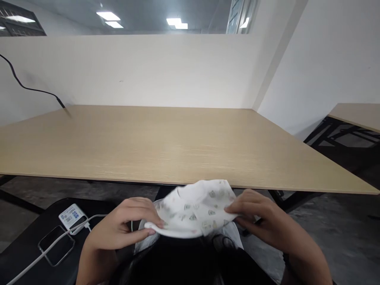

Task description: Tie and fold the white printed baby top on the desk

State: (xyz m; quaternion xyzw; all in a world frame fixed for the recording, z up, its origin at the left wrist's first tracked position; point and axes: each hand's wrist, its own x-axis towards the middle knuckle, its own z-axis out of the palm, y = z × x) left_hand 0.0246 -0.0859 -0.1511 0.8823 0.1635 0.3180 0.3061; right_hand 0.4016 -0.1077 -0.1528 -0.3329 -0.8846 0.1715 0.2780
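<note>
A white cloth with small printed figures (pixel 202 206) is stretched between my two hands, just in front of the table's near edge and above my lap. My left hand (pixel 124 221) pinches its left end, where the near edge looks rolled or folded over. On the right, my right hand (pixel 255 211) grips the other end between thumb and fingers. Beneath the cloth, more whitish material (pixel 231 233) shows at both sides; what it is I cannot make out. Dark hair or clothing covers the bottom middle.
A light wooden table (pixel 178 146) spans the view ahead, against a white partition (pixel 163 71). To the left, a black seat (pixel 26 241) holds a white power bank (pixel 72 217) with a white cable (pixel 50 247) and a phone-like frame (pixel 56 245). A black cord (pixel 32 89) hangs at the far left.
</note>
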